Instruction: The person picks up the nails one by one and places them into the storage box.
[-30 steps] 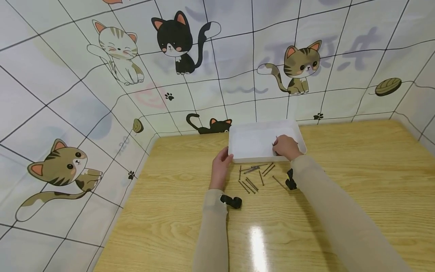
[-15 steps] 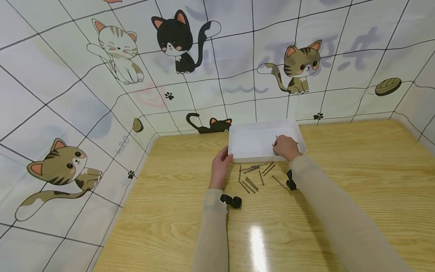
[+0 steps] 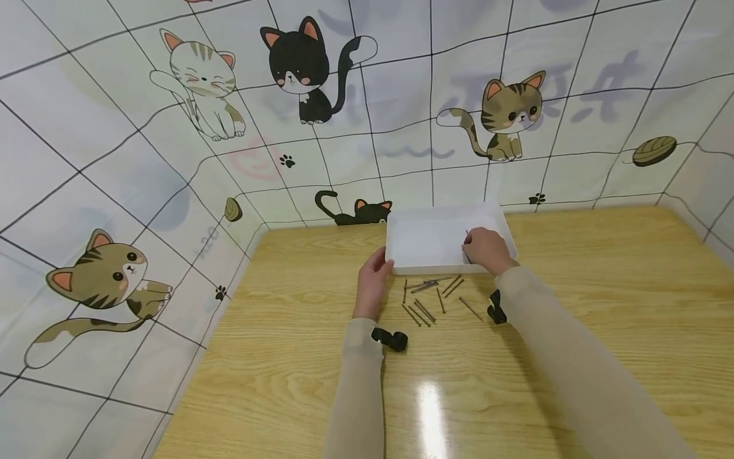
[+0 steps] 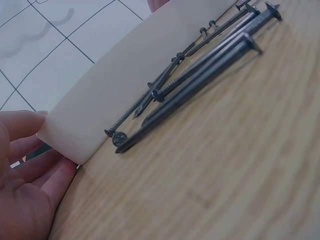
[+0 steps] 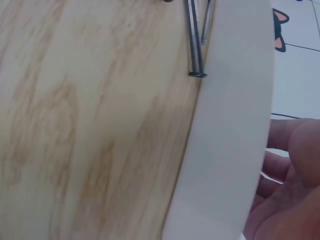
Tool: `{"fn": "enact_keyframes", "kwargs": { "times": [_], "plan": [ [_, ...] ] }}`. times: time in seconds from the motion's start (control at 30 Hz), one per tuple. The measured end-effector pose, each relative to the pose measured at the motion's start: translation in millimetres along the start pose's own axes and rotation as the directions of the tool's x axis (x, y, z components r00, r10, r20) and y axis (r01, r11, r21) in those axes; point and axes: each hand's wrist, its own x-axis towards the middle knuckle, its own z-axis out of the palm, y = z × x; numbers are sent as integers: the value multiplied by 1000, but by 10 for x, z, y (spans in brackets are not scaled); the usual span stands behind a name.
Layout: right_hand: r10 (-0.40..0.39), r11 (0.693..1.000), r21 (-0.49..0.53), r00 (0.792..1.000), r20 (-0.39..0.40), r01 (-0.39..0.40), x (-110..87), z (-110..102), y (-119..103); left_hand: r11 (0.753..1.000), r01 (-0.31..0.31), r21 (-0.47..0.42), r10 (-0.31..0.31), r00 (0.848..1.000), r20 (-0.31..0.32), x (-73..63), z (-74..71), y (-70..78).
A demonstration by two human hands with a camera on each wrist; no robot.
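A shallow white tray (image 3: 424, 269) stands on the wooden table against the back wall. My left hand (image 3: 373, 284) grips its near left corner; in the left wrist view the thumb lies at the rim, with the fingers (image 4: 60, 175) lower at the corner. Over the tray's right part, my right hand (image 3: 486, 248) reaches in with curled fingers and holds nails, of which only thin ends show past the fingertips. In the right wrist view this hand (image 5: 290, 185) is behind the tray wall, its fingertips hidden. Several loose steel nails (image 3: 425, 311) lie in front of the tray.
One nail (image 3: 471, 309) lies apart, near the right wrist. Others (image 4: 200, 80) lie crossed close along the tray's front wall. Behind the table hangs a white cloth (image 3: 401, 146) printed with cats and grid lines. Black wrist cameras (image 3: 391, 339) sit on both sleeves.
My right hand and forearm have shifted slightly to the right, and fewer nail ends show past its fingers. The left hand stays at the tray corner.
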Motion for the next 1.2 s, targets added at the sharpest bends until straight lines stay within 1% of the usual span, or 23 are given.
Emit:
{"fn": "enact_keyframes", "kwargs": {
  "times": [0.2,0.33,0.43,0.5,0.63,0.73,0.8,0.9,1.0,1.1,1.2],
  "plan": [
    [2,999,32,1000,-16,-2,-36,-83,-46,1000,-4,1,4,1000,4,3,-2,13],
    [-3,999,50,1000,-31,4,-55,-123,-70,1000,-2,-15,3,1000,24,-87,-17,165],
    [-7,998,64,999,-45,10,-95,-163,-101,1000,7,-10,-7,999,35,-143,-24,267],
    [-11,997,71,998,-57,16,-123,-188,-117,1000,11,-9,-11,999,38,-132,-24,258],
    [-27,996,87,996,-85,35,-179,-207,-118,999,23,-23,-23,999,30,-62,-27,147],
    [-47,990,125,991,-123,62,-224,-195,-89,1000,24,-20,-24,1000,18,-17,-21,54],
    [-62,984,158,986,-156,87,-258,-181,-67,1000,21,-7,-21,1000,8,-2,-13,19],
    [-75,971,206,976,-205,118,-312,-161,-39,1000,14,6,-14,1000,-3,4,0,0],
    [-62,961,248,968,-242,124,-366,-154,-25,1000,10,7,-9,1000,-5,3,8,0],
    [-41,952,283,967,-250,113,-423,-148,-13,1000,4,7,-4,1000,-5,3,12,2],
    [-38,947,304,974,-221,106,-483,-138,-7,1000,-1,8,1,1000,-6,10,12,-3]
  ]
}}
